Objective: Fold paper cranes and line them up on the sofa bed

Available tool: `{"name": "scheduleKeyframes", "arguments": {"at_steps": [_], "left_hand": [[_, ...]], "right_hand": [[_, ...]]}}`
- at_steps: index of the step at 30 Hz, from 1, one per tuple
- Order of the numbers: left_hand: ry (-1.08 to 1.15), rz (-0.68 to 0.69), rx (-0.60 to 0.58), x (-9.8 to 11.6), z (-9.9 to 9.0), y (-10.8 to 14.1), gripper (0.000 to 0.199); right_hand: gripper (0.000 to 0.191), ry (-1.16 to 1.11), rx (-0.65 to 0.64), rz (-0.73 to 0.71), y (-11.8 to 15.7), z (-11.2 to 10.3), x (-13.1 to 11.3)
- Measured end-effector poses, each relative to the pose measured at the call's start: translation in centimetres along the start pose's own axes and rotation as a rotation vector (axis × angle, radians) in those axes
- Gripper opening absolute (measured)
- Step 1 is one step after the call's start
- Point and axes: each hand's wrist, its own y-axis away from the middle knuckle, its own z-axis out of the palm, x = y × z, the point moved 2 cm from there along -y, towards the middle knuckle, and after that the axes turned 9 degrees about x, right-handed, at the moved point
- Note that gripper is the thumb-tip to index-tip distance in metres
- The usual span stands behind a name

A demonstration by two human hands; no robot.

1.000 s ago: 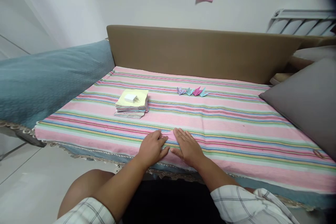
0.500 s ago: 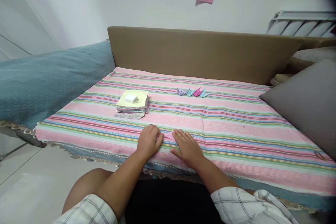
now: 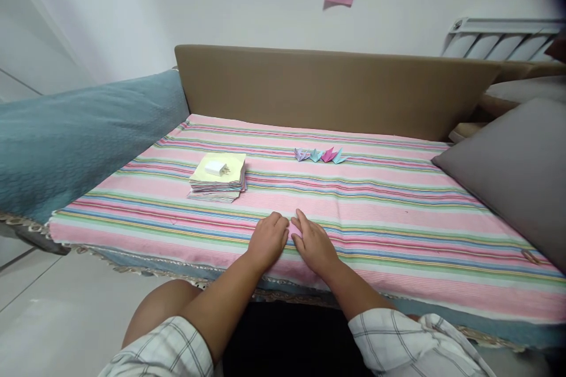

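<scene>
A small folded piece of pink paper (image 3: 294, 228) lies on the striped cloth, mostly covered by my two hands. My left hand (image 3: 269, 240) is closed at its left side, with the fingers curled over the paper's edge. From the right, my right hand (image 3: 315, 245) grips it between thumb and bent fingers, the index finger raised a little. Farther back stands a short row of folded paper cranes: a lilac one (image 3: 301, 155), a pink one (image 3: 328, 155) and light blue ones (image 3: 339, 156).
A stack of square paper sheets (image 3: 217, 179) sits to the left, with a small white box (image 3: 215, 168) on top. The striped cloth (image 3: 380, 200) covers a sofa seat with a brown backrest (image 3: 331, 91). A grey cushion (image 3: 513, 165) leans at the right; a small brown object (image 3: 530, 256) lies near it.
My left hand has moved right, closer to my right hand. My right hand's fingers, flat before, are now bent at the paper, and less of the pink paper shows between the hands.
</scene>
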Motion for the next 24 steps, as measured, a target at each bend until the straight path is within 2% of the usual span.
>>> {"name": "scheduleKeyframes", "arguments": {"at_steps": [6, 13, 18, 24], "left_hand": [[-0.043, 0.03, -0.053, 0.2, -0.3, -0.1, 0.024], [-0.075, 0.047, -0.101, 0.3, -0.3, -0.2, 0.037], [-0.079, 0.025, -0.153, 0.5, -0.4, -0.3, 0.035], [-0.065, 0.018, -0.162, 0.4, -0.4, -0.3, 0.036]], "right_hand": [[0.061, 0.084, 0.033, 0.018, 0.3, -0.2, 0.1], [0.059, 0.215, -0.029, 0.005, 1.2, -0.3, 0.6], [0.065, 0.302, -0.085, 0.0, 2.1, -0.8, 1.3], [0.072, 0.353, -0.139, 0.037, 3.2, -1.8, 2.8]]}}
